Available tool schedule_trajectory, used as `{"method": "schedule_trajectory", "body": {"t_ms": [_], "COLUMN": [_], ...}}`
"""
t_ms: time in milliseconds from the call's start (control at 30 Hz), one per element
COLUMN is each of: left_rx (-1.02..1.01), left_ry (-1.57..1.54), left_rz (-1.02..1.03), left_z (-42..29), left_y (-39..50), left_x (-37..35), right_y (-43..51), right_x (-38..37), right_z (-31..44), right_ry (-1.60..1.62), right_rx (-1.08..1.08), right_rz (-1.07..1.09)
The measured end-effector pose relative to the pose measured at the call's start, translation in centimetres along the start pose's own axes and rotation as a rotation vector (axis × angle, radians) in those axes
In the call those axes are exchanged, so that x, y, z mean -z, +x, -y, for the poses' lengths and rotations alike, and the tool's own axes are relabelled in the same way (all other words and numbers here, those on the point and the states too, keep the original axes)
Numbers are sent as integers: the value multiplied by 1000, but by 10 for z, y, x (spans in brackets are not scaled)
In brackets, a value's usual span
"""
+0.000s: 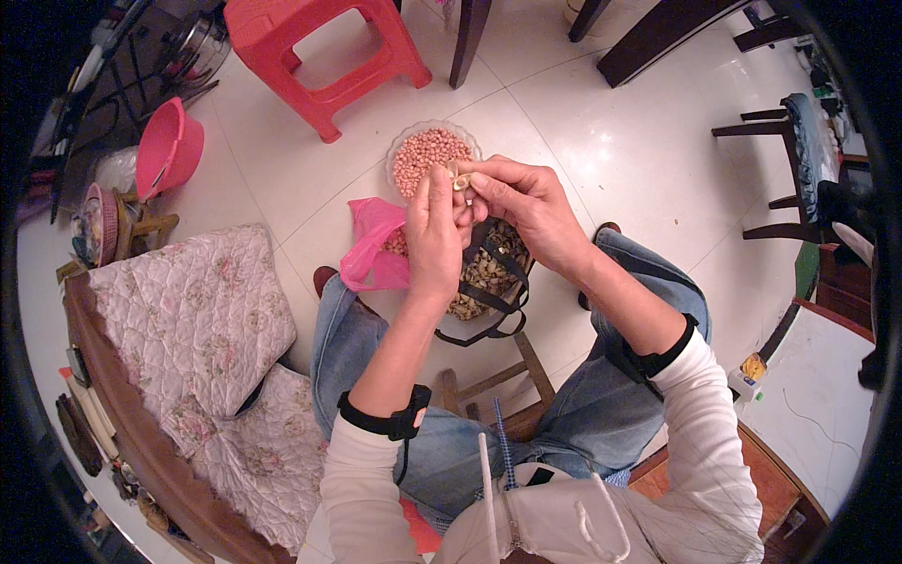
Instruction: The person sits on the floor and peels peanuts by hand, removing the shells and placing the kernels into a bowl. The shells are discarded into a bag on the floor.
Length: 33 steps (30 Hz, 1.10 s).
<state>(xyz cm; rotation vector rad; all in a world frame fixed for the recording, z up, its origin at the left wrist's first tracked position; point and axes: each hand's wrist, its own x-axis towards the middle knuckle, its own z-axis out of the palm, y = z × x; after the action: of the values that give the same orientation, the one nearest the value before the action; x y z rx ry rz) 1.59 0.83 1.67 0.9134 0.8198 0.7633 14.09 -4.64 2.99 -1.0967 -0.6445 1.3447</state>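
My left hand (438,236) and my right hand (532,208) meet in front of me, each gripping part of an opened peanut shell (461,182) between thumb and fingers. Just beyond them on the floor is a clear scalloped bowl (392,151) filled with shelled pinkish peanuts (430,151). A pink plastic bag (370,243), with more pink kernels inside, lies left of and partly behind my left hand. Beneath my hands, a bag with black handles (518,304) holds many shells or unshelled peanuts (479,282); which of these cannot be told.
A red plastic stool (338,88) stands beyond the bowl, with dark table legs (468,42) nearby. A pink bucket (169,151) is at upper left. Quilted floral fabric (204,317) covers a seat at left. A dark chair (796,162) stands at right.
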Motion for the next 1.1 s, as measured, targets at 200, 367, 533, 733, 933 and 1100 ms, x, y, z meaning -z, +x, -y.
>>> {"method": "schedule_trajectory", "body": {"t_ms": [200, 367, 533, 733, 933, 1100], "left_rx": [64, -65, -160, -189, -109, -66], "left_ry": [37, 253, 388, 492, 515, 502], "left_rz": [-3, 12, 30, 37, 44, 24], "left_z": [-8, -9, -6, -1, -3, -9], "left_y": [-1, 1, 2, 3, 3, 3], "left_x": [5, 5, 6, 6, 9, 10], "right_y": [0, 2, 3, 5, 7, 5], "right_x": [2, 3, 9, 16, 19, 15], "right_z": [6, 13, 16, 5, 4, 18], "right_ry": [-50, -121, -244, -309, -293, -383], "right_rx": [13, -67, -100, -83, -68, -21], "right_rz": [12, -63, -50, -55, -66, -122]}}
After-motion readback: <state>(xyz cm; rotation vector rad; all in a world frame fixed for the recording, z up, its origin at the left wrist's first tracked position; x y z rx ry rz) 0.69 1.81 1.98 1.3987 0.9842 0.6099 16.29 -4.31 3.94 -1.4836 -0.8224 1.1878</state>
